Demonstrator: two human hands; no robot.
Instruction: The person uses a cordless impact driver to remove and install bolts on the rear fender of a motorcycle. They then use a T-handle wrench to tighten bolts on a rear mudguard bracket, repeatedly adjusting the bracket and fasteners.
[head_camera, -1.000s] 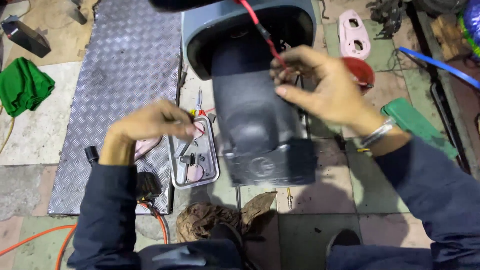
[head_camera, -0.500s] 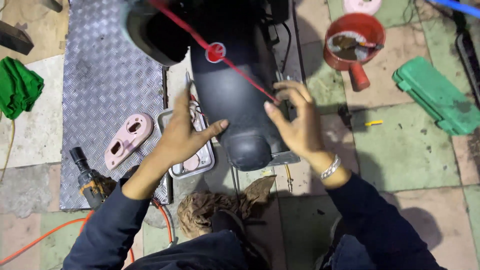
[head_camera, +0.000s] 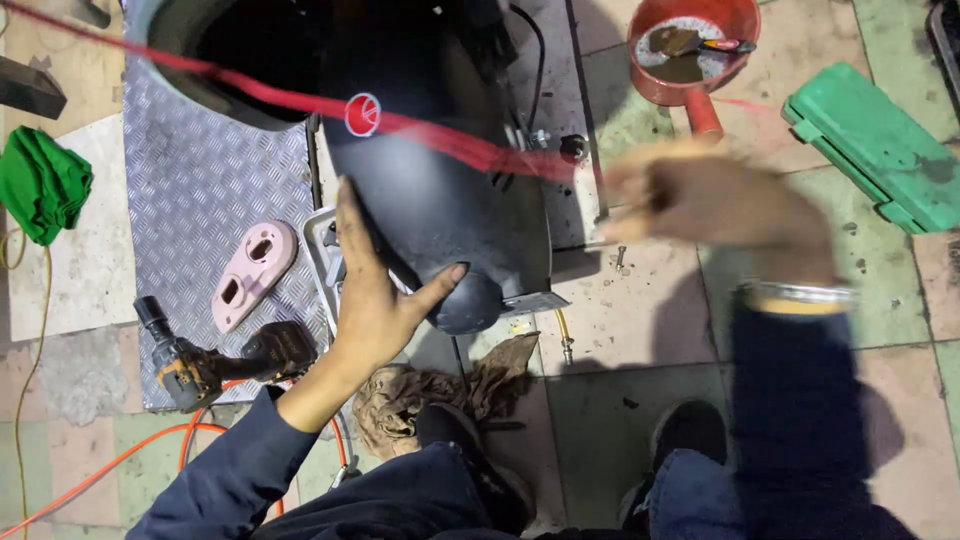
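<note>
A large dark grey machine housing (head_camera: 440, 170) stands on the floor in front of me, with a red cable (head_camera: 300, 100) stretched across its top. My left hand (head_camera: 375, 285) lies flat against the housing's lower left side, fingers spread and thumb out toward a round black end cap (head_camera: 470, 300). My right hand (head_camera: 700, 195) is blurred with motion, off to the right of the housing and above the floor, fingers apart; nothing shows in it. A silver bangle sits on that wrist. A small metal tray (head_camera: 322, 255) is mostly hidden behind my left hand.
A cordless drill (head_camera: 205, 365) and a pink plastic plate (head_camera: 250, 275) lie on the checker-plate sheet (head_camera: 200, 190) at left. A brown rag (head_camera: 440, 385) lies by my knees. There is a red pot (head_camera: 690, 45), a green case (head_camera: 875, 145), a green cloth (head_camera: 40, 190) and an orange cord (head_camera: 110, 465).
My right hand has come off the housing's right side and swung out to the right. The left hand has flattened higher against the housing. The view has closed in.
</note>
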